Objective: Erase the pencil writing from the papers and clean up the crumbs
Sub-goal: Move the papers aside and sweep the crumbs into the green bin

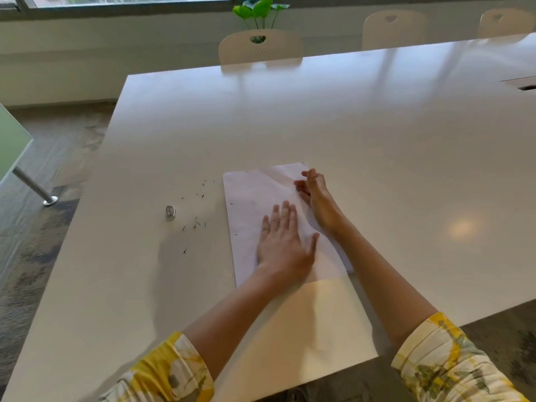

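A small stack of white papers (249, 192) lies on the white table (377, 134) in front of me. My left hand (282, 242) presses flat on the lower middle of the top sheet, fingers straight. My right hand (314, 192) stands on its edge at the sheet's upper right, fingers loosely curled, with nothing visible in it. Dark eraser crumbs (198, 223) are scattered on the table left of the papers, and two specks sit near the sheet's left edge. A small white eraser (170, 213) lies further left.
Pale chairs (261, 47) line the table's far side, with a green plant (259, 11) behind them by the window. The table's left edge drops to carpet. A cable slot (526, 87) sits at the far right.
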Tool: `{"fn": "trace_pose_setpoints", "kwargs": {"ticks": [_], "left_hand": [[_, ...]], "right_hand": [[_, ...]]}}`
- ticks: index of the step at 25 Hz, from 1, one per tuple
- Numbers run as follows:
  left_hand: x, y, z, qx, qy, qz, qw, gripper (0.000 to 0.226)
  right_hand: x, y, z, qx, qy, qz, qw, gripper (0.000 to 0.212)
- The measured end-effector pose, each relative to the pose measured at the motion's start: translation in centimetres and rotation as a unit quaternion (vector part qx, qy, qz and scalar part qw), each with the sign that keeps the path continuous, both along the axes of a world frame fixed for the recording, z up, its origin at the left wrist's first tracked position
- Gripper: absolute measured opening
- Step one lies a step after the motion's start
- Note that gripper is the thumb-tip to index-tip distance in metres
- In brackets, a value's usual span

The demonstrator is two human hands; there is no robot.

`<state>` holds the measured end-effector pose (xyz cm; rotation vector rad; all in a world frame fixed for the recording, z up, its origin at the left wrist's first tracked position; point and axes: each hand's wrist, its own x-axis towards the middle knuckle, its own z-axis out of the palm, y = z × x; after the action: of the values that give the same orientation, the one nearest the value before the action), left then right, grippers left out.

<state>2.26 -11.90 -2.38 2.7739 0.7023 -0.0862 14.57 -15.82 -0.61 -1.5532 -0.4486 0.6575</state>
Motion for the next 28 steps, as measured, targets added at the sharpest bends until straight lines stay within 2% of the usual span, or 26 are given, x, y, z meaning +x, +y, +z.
{"fn": "trace_pose_setpoints", "kwargs": {"ticks": [1, 2, 4, 6, 8, 10, 12, 14, 18, 21, 23, 26, 28], "left_hand": [[-0.4, 1.3, 0.1, 0.001, -0.001, 0.024, 1.000, 0.077], [-0.8, 2.8, 0.2, -0.003, -0.001, 0.048, 0.999, 0.077], [-1.6, 5.3, 0.6, -0.015, 0.009, 0.100, 0.995, 0.076], [-2.1, 6.4, 0.8, -0.026, 0.016, 0.135, 0.990, 0.073], [-2.3, 6.4, 0.8, -0.034, 0.003, 0.146, 0.989, 0.071], [-2.3, 6.1, 0.6, -0.031, -0.013, 0.153, 0.988, 0.070], [-2.2, 6.0, 0.5, -0.027, -0.017, 0.156, 0.987, 0.069], [-2.2, 5.9, 0.5, -0.021, -0.013, 0.160, 0.987, 0.069], [-2.2, 5.8, 0.5, -0.010, -0.014, 0.160, 0.987, 0.069], [-2.1, 5.7, 0.5, -0.008, -0.010, 0.164, 0.986, 0.069], [-2.1, 5.7, 0.5, -0.005, -0.006, 0.166, 0.986, 0.069], [-2.1, 5.7, 0.5, -0.003, 0.001, 0.164, 0.986, 0.068], [-2.1, 5.7, 0.5, -0.003, 0.000, 0.165, 0.986, 0.068]], "right_hand": [[0.2, 0.1, -0.1, -0.023, -0.017, -0.002, 1.000, 0.077], [0.4, 0.2, -0.5, -0.040, -0.036, -0.007, 0.999, 0.070], [0.3, 0.2, -0.3, -0.060, -0.055, -0.023, 0.996, 0.039], [0.1, -0.2, 0.4, -0.099, -0.092, -0.035, 0.990, 0.026], [0.1, -0.7, 0.8, -0.171, -0.200, -0.091, 0.961, 0.030], [-0.4, -1.0, 1.1, -0.285, -0.288, -0.113, 0.907, 0.043], [-0.7, -0.7, 1.1, -0.396, -0.294, -0.095, 0.864, 0.062], [-0.8, -0.2, 0.9, -0.440, -0.291, -0.079, 0.846, 0.072], [0.4, 0.2, 1.5, -0.432, -0.219, -0.093, 0.870, 0.072], [1.2, -0.2, 2.3, -0.388, -0.179, -0.088, 0.900, 0.044], [1.1, -0.3, 2.6, -0.387, -0.172, -0.085, 0.902, 0.039], [0.3, -0.2, 2.8, -0.437, -0.201, -0.089, 0.872, 0.058], [0.4, -0.1, 3.0, -0.429, -0.207, -0.066, 0.877, 0.060]]}}
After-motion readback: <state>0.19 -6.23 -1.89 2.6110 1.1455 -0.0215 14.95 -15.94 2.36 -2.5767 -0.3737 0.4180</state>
